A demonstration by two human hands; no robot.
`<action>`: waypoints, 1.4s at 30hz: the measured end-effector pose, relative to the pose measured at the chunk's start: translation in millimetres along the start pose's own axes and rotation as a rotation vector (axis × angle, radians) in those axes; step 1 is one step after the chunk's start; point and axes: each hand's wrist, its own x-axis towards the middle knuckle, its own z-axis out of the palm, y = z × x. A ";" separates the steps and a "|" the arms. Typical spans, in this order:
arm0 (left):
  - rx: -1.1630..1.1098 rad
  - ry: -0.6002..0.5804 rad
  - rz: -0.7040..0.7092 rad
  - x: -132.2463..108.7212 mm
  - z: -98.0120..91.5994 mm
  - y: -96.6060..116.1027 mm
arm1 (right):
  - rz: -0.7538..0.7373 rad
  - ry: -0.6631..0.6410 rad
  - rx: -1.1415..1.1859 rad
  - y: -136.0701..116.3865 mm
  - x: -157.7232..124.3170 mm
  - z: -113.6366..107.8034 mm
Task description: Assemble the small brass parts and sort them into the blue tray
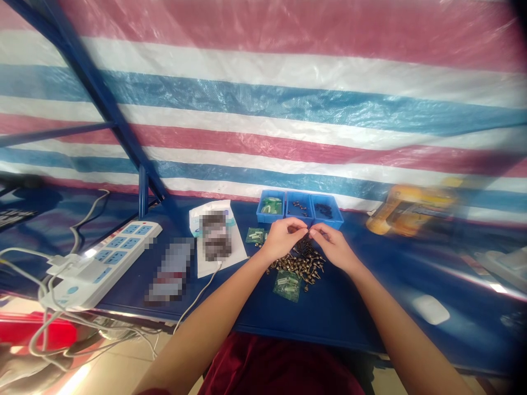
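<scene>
My left hand [283,239] and my right hand [331,247] meet fingertip to fingertip over a pile of small brass-coloured metal parts [295,264]. Both are closed in a pinch; whatever sits between the fingertips is too small to make out. Just beyond them stand three blue bins: the left bin [269,218] holds green packets, the middle bin [302,200] a few small metal pieces, the right bin [336,224] dark small pieces. One green packet [287,286] lies at the near edge of the pile, and another green packet [255,236] is left of my left hand.
A white power strip [119,258] with plugged-in cables lies left on the blue table [263,312]. A white pouch [236,241] with a blurred-out item is nearer. To the right are yellow-orange containers [405,211] and a white case [431,309]. Striped sheeting [263,126] hangs behind.
</scene>
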 end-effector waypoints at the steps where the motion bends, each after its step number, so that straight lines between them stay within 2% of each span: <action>1: -0.005 0.000 0.001 0.1 0.1 0.2 | 0.022 -0.006 0.018 0.8 0.3 0.2; 10: -0.046 0.009 -0.013 -0.7 2.0 1.2 | 0.085 -0.039 0.281 7.7 3.9 5.5; 19: -0.183 0.094 -0.136 3.4 1.0 -5.9 | 0.179 -0.001 0.536 5.4 3.3 6.1; 27: -0.166 0.098 -0.135 1.8 1.9 -4.9 | 0.234 -0.069 0.747 -12.8 -1.6 1.0; 33: -0.237 0.113 -0.151 3.3 3.7 -8.7 | 0.407 -0.080 0.852 -8.8 4.8 1.0; 35: -0.240 0.116 -0.156 3.8 4.1 -10.0 | 0.476 -0.050 0.886 -2.3 7.3 0.5; 39: -0.220 0.119 -0.163 3.7 4.3 -10.4 | 0.504 0.093 0.951 4.4 9.0 -4.4; 42: -0.190 0.115 -0.171 3.0 3.9 -9.0 | 0.539 0.096 0.913 4.0 9.1 -7.7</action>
